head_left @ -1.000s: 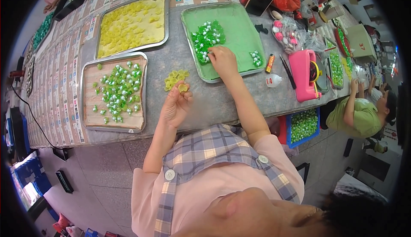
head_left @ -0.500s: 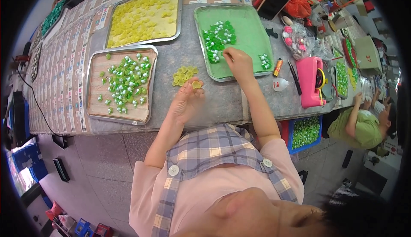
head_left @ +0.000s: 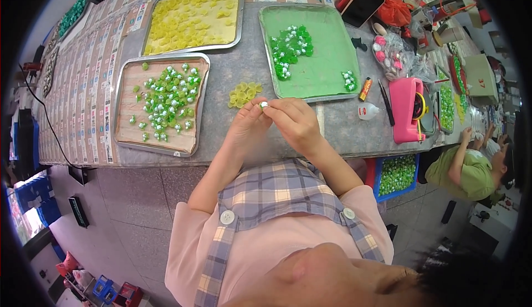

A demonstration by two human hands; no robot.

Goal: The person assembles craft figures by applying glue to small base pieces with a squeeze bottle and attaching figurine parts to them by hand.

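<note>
Head view: a small white-and-green piece sits at the meeting fingertips of a worker's two hands, its white side turned up; it is too small to tell a long axis. The left hand and right hand are together, fingertips pinched around the piece, above the gray table. The right hand, over the green tray half a second earlier, now meets the left; the yellow cup then in the left fingers cannot be made out. Just beyond the left fingers lies a cluster of yellow cups. The green tray's near rim runs just past the right hand, its lining showing wide across the far right side. A strip of gray tabletop separates the left hand from a paper-lined tray of green-and-white pieces; beyond that stands a yellow-lined tray. More tabletop stretches from the right hand to a white bottle and a pink device. The table's near edge passes beneath both forearms.
</note>
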